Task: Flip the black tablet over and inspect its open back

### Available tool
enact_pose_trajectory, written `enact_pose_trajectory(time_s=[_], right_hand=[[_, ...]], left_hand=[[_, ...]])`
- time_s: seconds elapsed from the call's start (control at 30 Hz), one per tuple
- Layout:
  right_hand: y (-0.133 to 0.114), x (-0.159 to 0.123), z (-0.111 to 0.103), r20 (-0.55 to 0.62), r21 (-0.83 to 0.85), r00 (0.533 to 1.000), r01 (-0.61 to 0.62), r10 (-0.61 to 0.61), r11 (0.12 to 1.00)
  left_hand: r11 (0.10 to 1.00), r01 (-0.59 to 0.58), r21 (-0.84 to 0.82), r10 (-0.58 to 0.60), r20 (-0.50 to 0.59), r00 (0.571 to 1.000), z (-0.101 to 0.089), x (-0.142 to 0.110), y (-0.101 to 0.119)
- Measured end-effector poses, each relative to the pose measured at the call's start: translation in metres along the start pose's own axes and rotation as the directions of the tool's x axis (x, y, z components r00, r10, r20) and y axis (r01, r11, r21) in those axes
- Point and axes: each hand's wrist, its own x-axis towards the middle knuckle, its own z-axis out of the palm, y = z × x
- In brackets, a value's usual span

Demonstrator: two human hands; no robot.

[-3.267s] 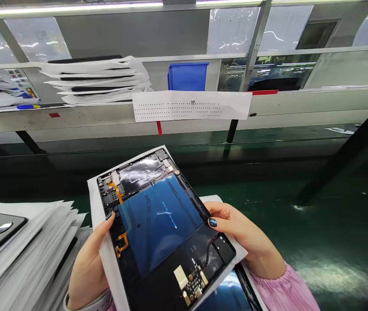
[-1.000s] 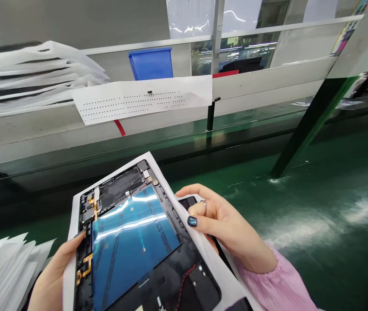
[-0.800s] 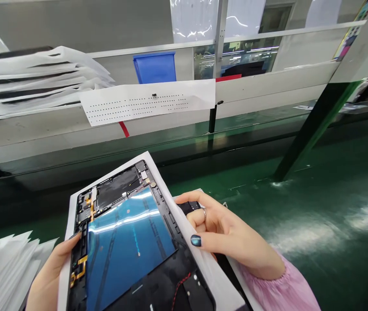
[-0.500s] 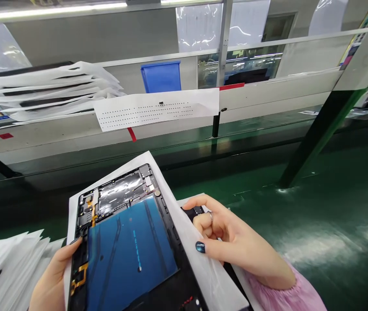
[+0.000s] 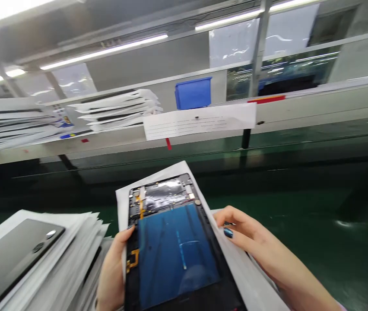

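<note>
Left grip (image 5: 112, 270): closed on the lower left edge of a black open-backed tablet (image 5: 171, 242), thumb lying over the frame, fingers out of sight behind it.

Right grip (image 5: 252, 235): closed at the tablet's right side, with the dark-nailed thumb (image 5: 228, 233) on a white paper sheet (image 5: 239, 276) along the edge and the fingers curled behind.

Tablet: held between the two grips, tilted, lying on the sheet, whose margin shows on the top, left and right. A glossy blue rectangular panel (image 5: 177, 255) fills most of its back. Above the panel lies a silvery foil patch (image 5: 163, 194), and thin orange flex strips (image 5: 133, 260) run down its left side.

Beside the left grip: a thick stack of white paper sheets (image 5: 77, 259) with a grey tablet (image 5: 15, 263), its round camera lenses showing, on top.

Beyond the grips: a glossy green table (image 5: 300, 203) runs across the view. Farther off, on a pale grey shelf (image 5: 74, 144), sit sheets with dark tablets between them (image 5: 115, 111), a blue plastic bin (image 5: 193, 93) and a hanging strip of perforated white paper (image 5: 200, 122).
</note>
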Motion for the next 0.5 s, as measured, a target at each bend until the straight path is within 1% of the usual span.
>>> enact_pose_trajectory(time_s=[0.03,0.07,0.1,0.13,0.23,0.27,0.33,0.4,0.43,0.5], right_hand=[[0.000,0.000,0.001,0.012,0.026,1.000,-0.023,0.023,0.999],[-0.001,0.000,0.001,0.020,0.059,0.999,-0.050,0.049,0.997],[-0.002,0.000,0.002,0.027,0.099,0.997,-0.077,0.074,0.992],[-0.003,0.000,0.004,0.024,0.146,0.995,-0.101,0.098,0.984],[-0.006,0.001,0.007,0.021,0.268,0.989,-0.145,0.144,0.952],[-0.006,0.001,0.007,0.025,0.283,0.988,-0.152,0.151,0.947],[-0.002,0.004,0.005,0.006,0.249,0.988,-0.150,0.153,0.957],[0.003,0.007,0.001,-0.061,0.129,0.991,-0.110,0.119,0.985],[0.005,0.008,-0.001,-0.097,0.060,0.991,-0.082,0.088,0.995],[0.005,0.009,-0.002,-0.153,-0.042,0.988,-0.046,0.039,0.998]], left_hand=[[0.998,0.063,-0.019,-0.063,0.018,0.998,0.007,-0.002,0.001],[0.991,0.130,-0.043,-0.128,0.059,0.990,0.012,-0.003,0.002],[0.984,0.164,-0.062,-0.158,0.088,0.983,0.015,-0.003,0.002],[0.985,0.158,-0.076,-0.151,0.089,0.984,0.017,-0.003,0.002],[0.995,0.056,-0.081,-0.054,0.027,0.998,0.013,-0.003,0.002],[0.994,0.059,-0.089,-0.057,0.026,0.998,0.012,-0.003,0.002],[0.984,0.134,-0.117,-0.127,0.071,0.989,0.012,-0.005,0.002],[0.964,0.225,-0.144,-0.209,0.121,0.970,0.017,-0.008,0.003],[0.961,0.232,-0.147,-0.215,0.127,0.968,0.021,-0.011,0.003],[0.973,0.177,-0.149,-0.164,0.095,0.982,0.029,-0.015,0.006]])
